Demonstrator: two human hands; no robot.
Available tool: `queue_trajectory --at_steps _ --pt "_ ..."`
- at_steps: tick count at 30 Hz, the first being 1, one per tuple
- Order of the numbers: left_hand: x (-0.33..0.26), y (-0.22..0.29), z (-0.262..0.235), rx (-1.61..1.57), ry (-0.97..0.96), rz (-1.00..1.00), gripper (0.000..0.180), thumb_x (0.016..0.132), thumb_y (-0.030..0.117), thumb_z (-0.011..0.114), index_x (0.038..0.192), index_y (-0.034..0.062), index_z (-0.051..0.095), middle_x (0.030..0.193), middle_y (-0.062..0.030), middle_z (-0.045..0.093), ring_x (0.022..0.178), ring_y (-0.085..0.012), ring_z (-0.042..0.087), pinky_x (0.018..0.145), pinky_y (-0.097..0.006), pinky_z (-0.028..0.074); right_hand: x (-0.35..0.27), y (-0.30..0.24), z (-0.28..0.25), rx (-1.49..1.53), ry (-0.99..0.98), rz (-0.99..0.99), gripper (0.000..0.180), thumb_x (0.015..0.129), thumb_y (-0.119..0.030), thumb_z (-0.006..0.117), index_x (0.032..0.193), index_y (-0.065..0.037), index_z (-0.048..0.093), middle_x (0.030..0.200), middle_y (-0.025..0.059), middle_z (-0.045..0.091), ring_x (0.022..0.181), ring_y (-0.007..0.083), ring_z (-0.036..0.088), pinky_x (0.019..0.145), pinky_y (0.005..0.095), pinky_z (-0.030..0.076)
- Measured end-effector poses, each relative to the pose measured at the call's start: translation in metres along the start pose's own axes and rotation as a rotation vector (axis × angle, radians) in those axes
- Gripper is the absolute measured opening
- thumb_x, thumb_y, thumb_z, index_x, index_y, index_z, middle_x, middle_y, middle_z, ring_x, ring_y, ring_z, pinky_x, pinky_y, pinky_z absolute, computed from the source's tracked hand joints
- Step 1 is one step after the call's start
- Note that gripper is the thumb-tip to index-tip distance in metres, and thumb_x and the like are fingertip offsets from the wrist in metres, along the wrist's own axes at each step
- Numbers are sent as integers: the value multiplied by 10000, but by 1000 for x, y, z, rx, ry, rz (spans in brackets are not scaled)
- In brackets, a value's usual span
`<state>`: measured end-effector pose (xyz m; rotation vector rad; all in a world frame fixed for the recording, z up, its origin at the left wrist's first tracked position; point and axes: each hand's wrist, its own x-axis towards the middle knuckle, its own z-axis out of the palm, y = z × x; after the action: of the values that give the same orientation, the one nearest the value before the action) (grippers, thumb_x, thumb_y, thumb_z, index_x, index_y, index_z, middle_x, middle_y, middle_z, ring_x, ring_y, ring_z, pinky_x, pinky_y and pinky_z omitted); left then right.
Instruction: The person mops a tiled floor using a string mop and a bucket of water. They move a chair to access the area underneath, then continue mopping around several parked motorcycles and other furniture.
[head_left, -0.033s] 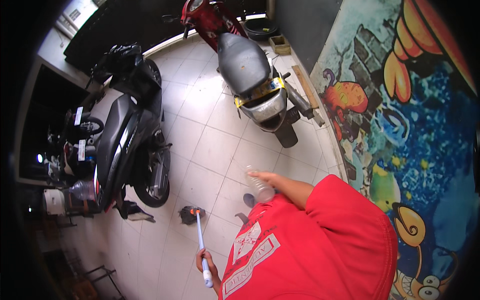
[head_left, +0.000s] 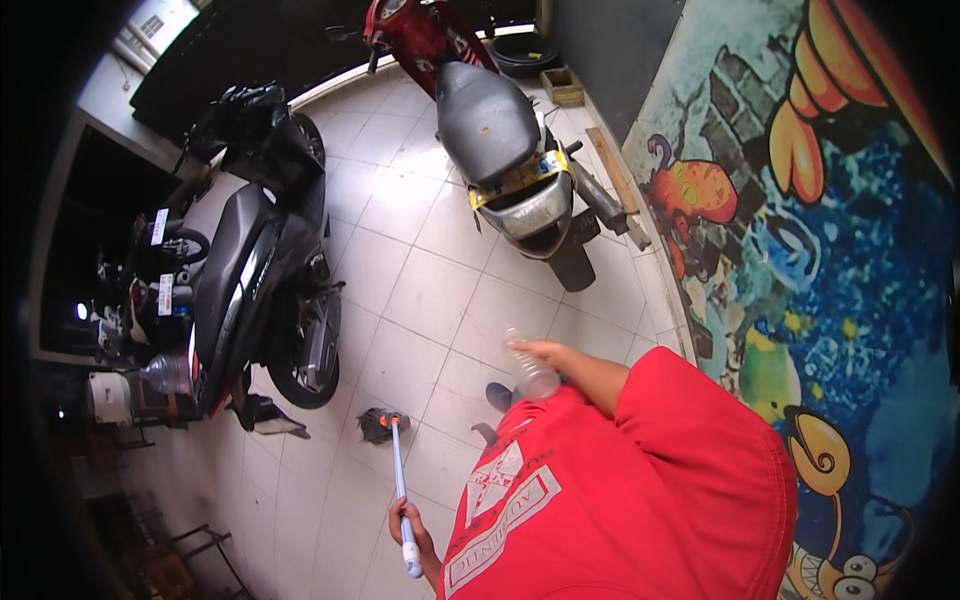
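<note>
left hand [head_left: 408,522] low, fingers wrapped round the pale blue-white plastic mop handle [head_left: 399,478]; thin straight pole runs up from the fingers to a dark ragged mop head [head_left: 380,425] on the glossy white tiled floor [head_left: 430,290]. right hand [head_left: 538,352] raised ahead of the red shirt [head_left: 640,490], fingers closed on a clear ribbed plastic bottle [head_left: 530,368], lower part hidden by shirt. beyond left fingers: black scooter [head_left: 255,270], shiny. beyond right fingers: grey-seat scooter [head_left: 500,150], front cut off; painted mural wall [head_left: 810,230] to the right
</note>
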<state>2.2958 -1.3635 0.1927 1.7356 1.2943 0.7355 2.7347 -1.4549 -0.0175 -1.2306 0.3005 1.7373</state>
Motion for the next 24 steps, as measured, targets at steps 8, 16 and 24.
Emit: queue_trajectory --at_steps 8,16,24 --pt "-117 26 34 25 29 -5 171 859 92 614 1001 -3 624 798 -26 526 724 -103 455 655 -241 398 -132 66 -251 -426 445 -224 598 744 -414 773 1144 -8 593 962 110 654 778 231 649 698 399 517" --pt "-223 66 129 139 -243 -71 175 842 120 656 992 30 644 732 -31 547 657 -117 506 623 -258 427 -268 72 -353 -500 418 -133 601 775 -490 691 1132 -18 590 948 123 629 858 239 623 705 417 507" --pt "-302 83 155 196 -297 -48 186 827 131 676 997 55 666 744 -68 574 666 -145 530 638 -276 444 -360 98 -386 -1139 686 25 696 658 -462 793 1169 -34 592 1091 188 638 994 299 628 814 407 493"
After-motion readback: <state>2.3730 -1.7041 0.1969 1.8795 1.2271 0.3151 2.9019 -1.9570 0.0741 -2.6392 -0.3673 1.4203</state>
